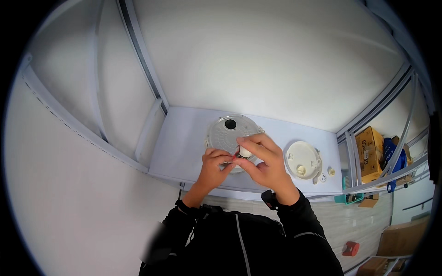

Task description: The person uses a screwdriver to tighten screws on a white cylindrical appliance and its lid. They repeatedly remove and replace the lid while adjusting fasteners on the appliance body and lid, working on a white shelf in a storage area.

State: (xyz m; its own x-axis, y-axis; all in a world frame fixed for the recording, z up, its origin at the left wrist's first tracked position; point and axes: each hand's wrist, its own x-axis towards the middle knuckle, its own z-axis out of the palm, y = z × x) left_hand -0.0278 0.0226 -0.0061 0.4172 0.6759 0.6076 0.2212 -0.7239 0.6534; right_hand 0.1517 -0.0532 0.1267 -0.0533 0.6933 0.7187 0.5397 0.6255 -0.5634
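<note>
both hands meet just above the round grey plastic housing [229, 133] lying flat on the white bench [184, 147]: the right hand [264, 161] pinches a small white cylindrical part [245, 152] in closed fingertips, steadying it. the left hand [215, 165] curls closed on a small reddish piece [234, 157] against it, while beside the housing, toward the right hand's side, a round white plastic cover [301, 159] lies set aside.

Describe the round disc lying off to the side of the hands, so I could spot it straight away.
Find the pale table set against the white wall. Both hands work over a grey disc with a black hole at its middle; the one you want, the cream disc, lies alone to their right. It is smaller, cream, not grey, with a small yellowish hub at its centre.
</note>
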